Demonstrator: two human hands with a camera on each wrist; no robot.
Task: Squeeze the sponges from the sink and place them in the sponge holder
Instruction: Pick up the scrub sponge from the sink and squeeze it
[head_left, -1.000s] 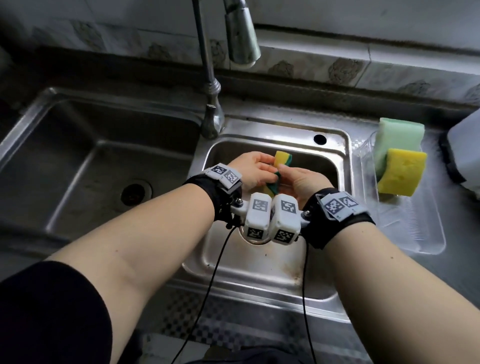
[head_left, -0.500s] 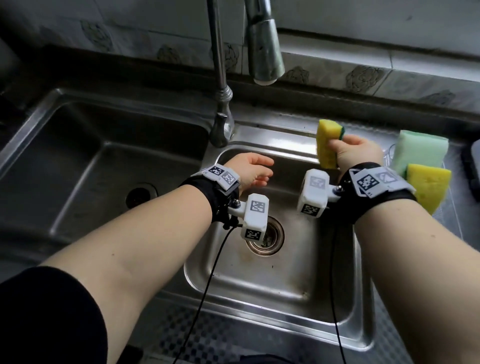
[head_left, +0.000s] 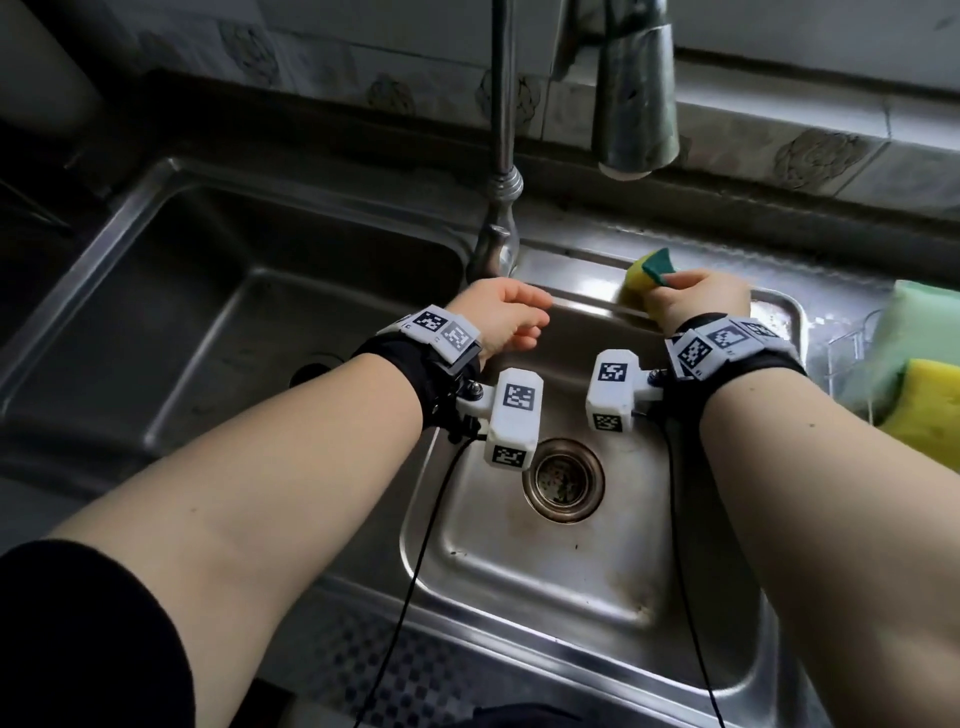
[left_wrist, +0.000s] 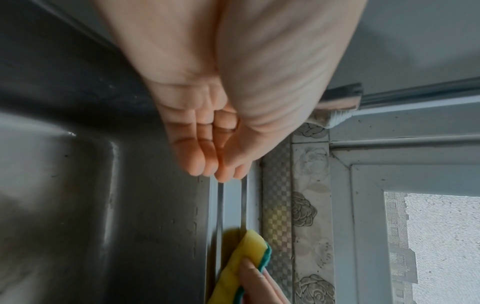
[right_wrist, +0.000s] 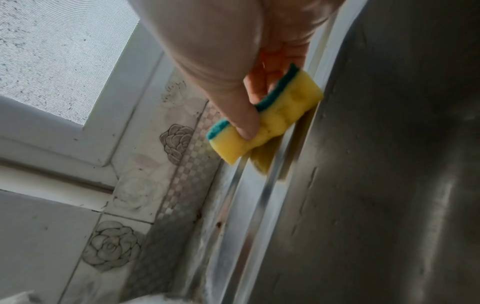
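My right hand (head_left: 693, 301) grips a yellow sponge with a green scouring side (head_left: 647, 278) (right_wrist: 270, 119) (left_wrist: 241, 267) over the far rim of the small right sink basin (head_left: 550, 582). The thumb and fingers pinch it, and it looks squashed. My left hand (head_left: 511, 317) (left_wrist: 215, 152) hovers over the basin's far left corner, fingers relaxed and holding nothing. At the right edge the clear sponge holder (head_left: 844, 353) carries a pale green sponge (head_left: 914, 332) and a yellow sponge (head_left: 930, 410).
The faucet's pipe (head_left: 501, 156) and spray head (head_left: 636, 104) hang above the divide between basins. A large left basin (head_left: 208, 322) lies beside the small one, whose drain (head_left: 563, 480) sits below my wrists. A tiled wall and a window (right_wrist: 52, 51) stand behind.
A second ago both hands squeezed the sponge together over the basin. The left hand let go; the right hand carried the sponge up and right, and it now sits lower by the far rim.
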